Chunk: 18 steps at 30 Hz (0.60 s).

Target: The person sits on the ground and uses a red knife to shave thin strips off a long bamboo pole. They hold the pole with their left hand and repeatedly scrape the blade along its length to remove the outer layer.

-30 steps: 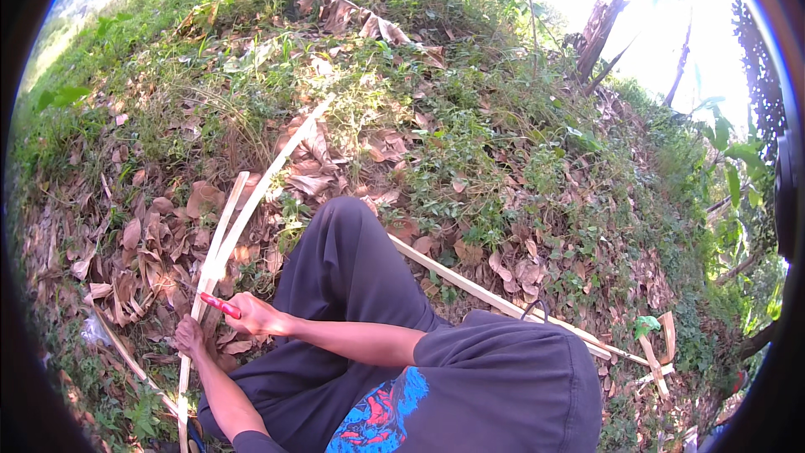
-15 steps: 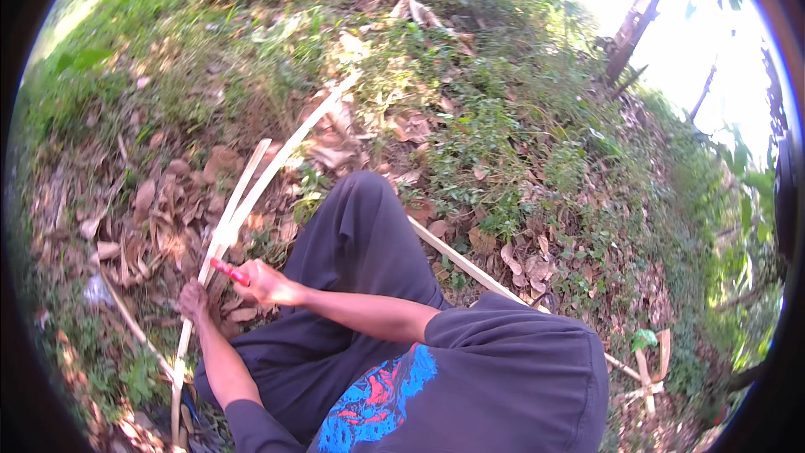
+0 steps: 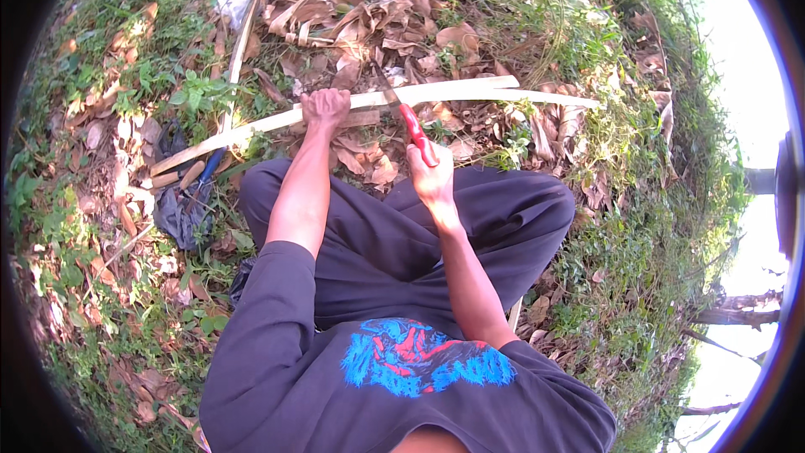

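Observed, person seated on the ground, dark trousers, dark shirt with a blue and red print. Left hand (image 3: 325,106) closed around a long pale split cane strip (image 3: 470,88) that lies crosswise in front of the knees, running from lower left to the right. Right hand (image 3: 433,176) gripping the red handle of a knife (image 3: 408,122); the dark blade points up and away, its tip reaching the strip just right of the left hand. Whether the edge bites into the strip, cannot tell.

No containers seen. A crumpled dark plastic bag (image 3: 183,211) lies on the ground left of the left knee, contents hidden. A blue-handled tool (image 3: 209,166) rests just beside it.

Ground: dry brown leaves (image 3: 369,13), thickest beyond the strip, with green weeds (image 3: 197,91) and grass around. A second pale strip (image 3: 237,52) runs away toward the upper left. Outdoors, daylight, tree trunks (image 3: 728,316) at the right rim
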Tool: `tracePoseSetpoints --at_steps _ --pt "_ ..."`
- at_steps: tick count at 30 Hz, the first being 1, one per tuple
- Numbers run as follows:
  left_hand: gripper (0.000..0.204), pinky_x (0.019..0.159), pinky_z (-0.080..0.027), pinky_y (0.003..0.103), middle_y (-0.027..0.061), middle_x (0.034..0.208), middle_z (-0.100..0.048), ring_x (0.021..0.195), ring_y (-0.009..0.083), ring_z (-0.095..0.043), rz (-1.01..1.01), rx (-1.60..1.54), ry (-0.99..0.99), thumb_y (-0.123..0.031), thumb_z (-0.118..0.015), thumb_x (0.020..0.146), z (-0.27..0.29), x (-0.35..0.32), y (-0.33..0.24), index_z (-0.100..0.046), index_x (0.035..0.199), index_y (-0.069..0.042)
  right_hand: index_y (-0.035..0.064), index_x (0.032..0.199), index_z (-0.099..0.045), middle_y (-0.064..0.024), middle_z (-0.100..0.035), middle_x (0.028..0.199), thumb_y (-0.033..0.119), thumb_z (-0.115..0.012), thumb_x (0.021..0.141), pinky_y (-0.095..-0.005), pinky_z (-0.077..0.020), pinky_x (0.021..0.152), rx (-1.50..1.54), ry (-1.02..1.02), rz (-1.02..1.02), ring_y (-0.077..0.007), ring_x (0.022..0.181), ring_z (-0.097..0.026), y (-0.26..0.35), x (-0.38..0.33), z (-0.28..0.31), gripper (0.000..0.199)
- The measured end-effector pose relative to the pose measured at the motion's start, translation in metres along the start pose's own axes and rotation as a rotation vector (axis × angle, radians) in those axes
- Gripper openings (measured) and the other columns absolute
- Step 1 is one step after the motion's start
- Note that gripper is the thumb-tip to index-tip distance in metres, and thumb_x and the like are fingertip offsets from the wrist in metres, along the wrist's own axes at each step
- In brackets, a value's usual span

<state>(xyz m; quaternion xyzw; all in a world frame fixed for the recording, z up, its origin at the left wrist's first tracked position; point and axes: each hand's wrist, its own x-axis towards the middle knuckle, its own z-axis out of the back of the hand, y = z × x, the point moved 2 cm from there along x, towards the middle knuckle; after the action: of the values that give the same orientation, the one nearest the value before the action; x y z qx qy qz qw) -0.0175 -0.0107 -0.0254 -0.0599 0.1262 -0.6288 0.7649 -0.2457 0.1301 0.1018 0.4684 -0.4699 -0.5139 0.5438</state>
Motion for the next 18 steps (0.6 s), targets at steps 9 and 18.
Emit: tracePoseSetpoints --at_steps 9,18 --pt "0.049 0.096 -0.04 0.049 0.0184 0.094 -0.074 0.088 0.0328 -0.072 -0.006 -0.061 0.011 -0.041 -0.041 0.091 -0.03 0.022 0.017 -0.076 0.083 -0.008 0.0037 0.067 -0.048 0.0031 -0.037 0.056 0.009 -0.061 0.092 -0.0289 -0.0288 0.049 -0.084 -0.014 -0.127 -0.0054 0.054 -0.033 0.0 -0.018 -0.003 0.029" --pt "0.049 0.091 -0.041 0.052 0.0197 0.083 -0.073 0.077 0.0318 -0.07 0.031 -0.118 0.019 -0.038 -0.04 0.09 -0.002 0.013 0.003 -0.074 0.073 -0.007 0.0049 0.066 -0.045 0.005 -0.038 0.056 0.012 -0.059 0.094 -0.0284 -0.0273 0.046 -0.1 -0.005 -0.092 -0.004 0.052 -0.033 -0.003 0.007 -0.015 0.032"
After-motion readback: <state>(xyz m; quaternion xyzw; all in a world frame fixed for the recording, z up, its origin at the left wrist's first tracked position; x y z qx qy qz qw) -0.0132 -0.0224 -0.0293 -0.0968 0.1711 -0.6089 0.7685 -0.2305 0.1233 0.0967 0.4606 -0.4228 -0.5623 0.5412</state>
